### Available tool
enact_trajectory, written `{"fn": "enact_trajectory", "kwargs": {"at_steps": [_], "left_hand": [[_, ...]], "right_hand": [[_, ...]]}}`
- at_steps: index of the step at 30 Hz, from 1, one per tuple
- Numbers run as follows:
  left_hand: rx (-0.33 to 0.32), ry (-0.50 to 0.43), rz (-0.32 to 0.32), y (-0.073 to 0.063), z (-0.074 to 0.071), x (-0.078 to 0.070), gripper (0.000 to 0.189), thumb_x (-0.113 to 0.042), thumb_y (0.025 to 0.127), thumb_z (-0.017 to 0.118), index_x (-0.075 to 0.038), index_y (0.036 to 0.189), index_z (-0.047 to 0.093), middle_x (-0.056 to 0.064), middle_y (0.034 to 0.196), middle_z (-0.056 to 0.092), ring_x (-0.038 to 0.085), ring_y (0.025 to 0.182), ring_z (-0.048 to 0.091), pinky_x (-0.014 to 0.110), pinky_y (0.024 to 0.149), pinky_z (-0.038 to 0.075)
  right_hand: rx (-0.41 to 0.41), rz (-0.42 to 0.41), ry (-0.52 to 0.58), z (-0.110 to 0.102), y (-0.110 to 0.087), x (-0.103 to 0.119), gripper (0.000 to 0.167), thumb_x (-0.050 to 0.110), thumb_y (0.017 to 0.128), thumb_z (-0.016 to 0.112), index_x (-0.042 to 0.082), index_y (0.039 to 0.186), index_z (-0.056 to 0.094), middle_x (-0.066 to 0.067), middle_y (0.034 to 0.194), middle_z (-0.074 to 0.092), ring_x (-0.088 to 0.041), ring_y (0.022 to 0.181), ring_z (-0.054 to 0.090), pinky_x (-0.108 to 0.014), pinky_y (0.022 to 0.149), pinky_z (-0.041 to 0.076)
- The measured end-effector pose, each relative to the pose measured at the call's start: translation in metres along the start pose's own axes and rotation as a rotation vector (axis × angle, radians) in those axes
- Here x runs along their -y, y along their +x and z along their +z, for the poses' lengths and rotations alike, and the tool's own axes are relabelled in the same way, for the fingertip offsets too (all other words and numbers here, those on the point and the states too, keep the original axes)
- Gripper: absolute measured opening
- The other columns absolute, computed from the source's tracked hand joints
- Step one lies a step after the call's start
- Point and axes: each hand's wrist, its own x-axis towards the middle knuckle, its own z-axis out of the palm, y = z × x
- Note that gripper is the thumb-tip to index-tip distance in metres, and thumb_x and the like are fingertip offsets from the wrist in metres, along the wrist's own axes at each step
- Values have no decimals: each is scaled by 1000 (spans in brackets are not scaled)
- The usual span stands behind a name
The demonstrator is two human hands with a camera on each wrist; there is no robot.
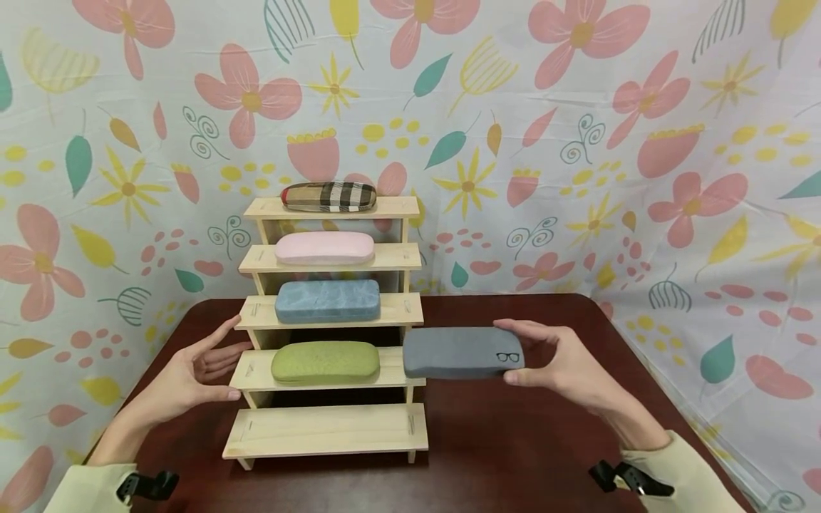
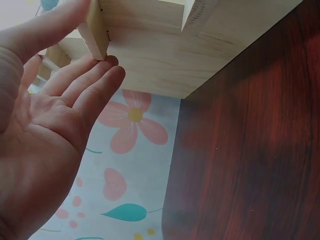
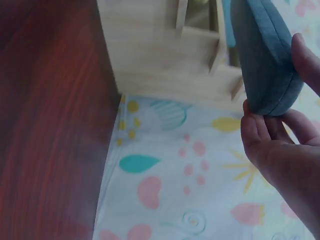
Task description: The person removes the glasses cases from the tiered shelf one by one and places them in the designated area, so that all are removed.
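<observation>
In the head view, my right hand (image 1: 564,360) pinches the right end of a grey-blue glasses case (image 1: 458,352) between thumb and fingers. The case is level beside the right end of the second-lowest step, a small glasses drawing near its right end. The right wrist view shows the same case (image 3: 267,55) raised, the hand's fingers (image 3: 257,127) at its end. My left hand (image 1: 192,370) is at the rack's left side, fingers extended against its board edges. A green glasses case (image 1: 326,361) lies on the second-lowest step of the wooden rack (image 1: 321,431).
Higher steps hold a blue case (image 1: 328,300), a pink case (image 1: 324,247) and a plaid case (image 1: 330,197) at the top. The bottom step is bare wood. The rack stands on a dark red-brown table (image 1: 513,442) before a flowered cloth (image 1: 410,92).
</observation>
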Motion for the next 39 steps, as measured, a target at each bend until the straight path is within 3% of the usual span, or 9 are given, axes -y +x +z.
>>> {"fn": "enact_trajectory", "kwargs": {"at_steps": [4,8,12,15,20,27,32,39], "left_hand": [[-13,12,-6,-1,0,0,116,13,80,85,-15,171,18,7,159,49,17,139,54,29,103,51],[-15,15,-1,0,0,0,116,13,81,85,-14,171,18,8,158,50,15,138,55,30,103,51],[-13,11,4,0,0,1,115,13,81,84,-14,171,18,-5,159,49,14,137,55,29,103,51],[-10,7,14,0,0,1,114,14,82,83,-13,171,17,-9,160,47,14,137,55,28,103,51],[-4,2,10,0,1,1,113,14,83,82,-12,171,16,1,159,49,12,137,55,28,103,51],[-28,18,-17,-1,0,0,115,13,81,85,-16,171,18,28,152,51,13,135,57,29,102,51],[-18,6,-13,0,0,-1,115,14,82,83,-14,171,17,34,150,49,14,136,57,29,103,51],[-13,2,-6,1,1,-1,114,15,82,83,-12,171,16,36,150,47,14,136,56,27,102,51]], "right_hand": [[5,14,54,-14,4,-12,69,5,85,89,13,149,62,-11,142,62,-20,95,60,-31,75,57],[21,11,84,-25,8,-26,69,3,88,85,9,151,59,-6,151,56,-15,108,58,-28,79,55],[61,10,118,-34,13,-46,69,1,91,82,6,154,55,-10,159,49,-6,135,52,-25,93,54],[76,19,115,-39,18,-61,69,3,92,82,5,155,53,-16,161,45,-3,143,45,-23,100,51],[62,42,107,-43,26,-84,70,5,92,82,5,155,53,-19,162,43,1,142,42,-19,102,48],[73,84,148,-40,39,-109,72,6,92,82,5,157,51,-19,162,42,-5,134,54,-28,96,55],[64,126,147,-40,47,-126,72,9,93,83,6,157,51,-24,164,37,-8,133,54,-29,95,56],[63,165,117,-40,52,-143,72,11,93,83,6,157,51,-21,163,40,-37,145,43,-25,96,53]]}}
